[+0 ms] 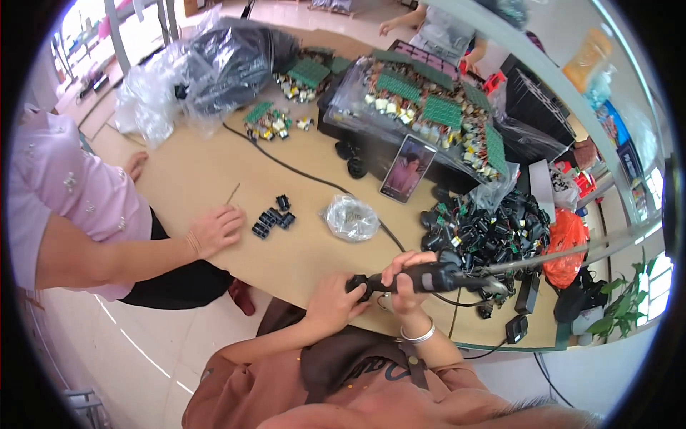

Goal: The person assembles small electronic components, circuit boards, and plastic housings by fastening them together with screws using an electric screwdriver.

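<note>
black tool (434, 277) in right hand (406, 300)

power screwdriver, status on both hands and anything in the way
Right hand gripping black power screwdriver. Left hand holding black part at its tip. Crumpled clear plastic beyond, apart from both hands.

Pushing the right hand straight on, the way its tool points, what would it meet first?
Probably the black part in the left hand; the black tool looks right up against it, though depth is unclear.
</note>
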{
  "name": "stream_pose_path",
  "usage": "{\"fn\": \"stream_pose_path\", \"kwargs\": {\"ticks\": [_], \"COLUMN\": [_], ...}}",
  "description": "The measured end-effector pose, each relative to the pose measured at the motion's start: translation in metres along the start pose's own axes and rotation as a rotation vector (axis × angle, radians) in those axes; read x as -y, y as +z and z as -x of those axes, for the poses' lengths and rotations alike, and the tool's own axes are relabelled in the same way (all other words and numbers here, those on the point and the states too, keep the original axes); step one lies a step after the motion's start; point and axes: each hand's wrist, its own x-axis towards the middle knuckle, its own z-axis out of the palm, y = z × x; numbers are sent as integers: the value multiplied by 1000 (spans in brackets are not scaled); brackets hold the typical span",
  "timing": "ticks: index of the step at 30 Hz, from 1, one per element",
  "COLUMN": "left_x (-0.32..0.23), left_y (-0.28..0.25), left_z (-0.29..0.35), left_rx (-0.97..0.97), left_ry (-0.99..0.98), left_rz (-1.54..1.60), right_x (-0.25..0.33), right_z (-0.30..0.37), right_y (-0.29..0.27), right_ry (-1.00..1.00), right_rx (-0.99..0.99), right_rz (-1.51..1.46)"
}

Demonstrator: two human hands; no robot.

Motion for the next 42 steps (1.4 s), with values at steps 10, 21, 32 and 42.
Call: {"fn": "stream_pose_path", "kwargs": {"ticks": [10, 21, 32, 42], "left_x": [-9, -7, -12, 3], "left_y": [4, -4, 5, 16], "left_z": [4, 0, -5, -3], "left_rx": [-21, -86, 223, 167], "left_ry": [-21, -192, -343, -578], "left_rz": [-127, -112, 284, 1057], "right_x": [45, 49, 56, 69], "right_z": [-13, -18, -3, -14], "right_y": [-26, -43, -54, -31], "right_ry": [-272, -268, -232, -305], "right_rx": [-218, -204, -271, -317], "right_rz": [-142, -164, -153, -106]}}
